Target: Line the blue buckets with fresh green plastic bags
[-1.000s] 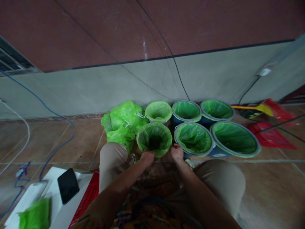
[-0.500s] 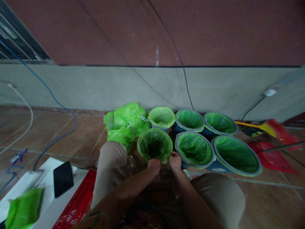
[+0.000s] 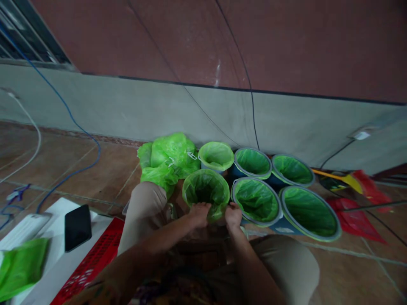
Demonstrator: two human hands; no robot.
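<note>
Between my knees stands a bin lined with a translucent green plastic bag [image 3: 192, 186], its mouth facing up and its inside dark. My left hand [image 3: 200, 214] is closed on the bag's edge at the near rim. A fold of the bag hangs between my two hands. Just to the right, my right hand [image 3: 233, 216] pinches the bag's edge, close to the neighbouring lined bin [image 3: 257, 201]. Behind the bin I hold stands a smaller bin with a pale green liner [image 3: 216, 156]. The fingertips of both hands are partly hidden.
Three more lined bins with grey rims, one of them a large bin [image 3: 310, 212], stand to the right. Heaped green bags [image 3: 173, 156] lie left by the wall. A phone [image 3: 78, 228], a red basket [image 3: 92, 258] and a red dustpan [image 3: 356, 220] are around me.
My left hand has shifted slightly left along the near rim, and the bag's edge between my hands is pulled lower. The camera view has tilted a little.
</note>
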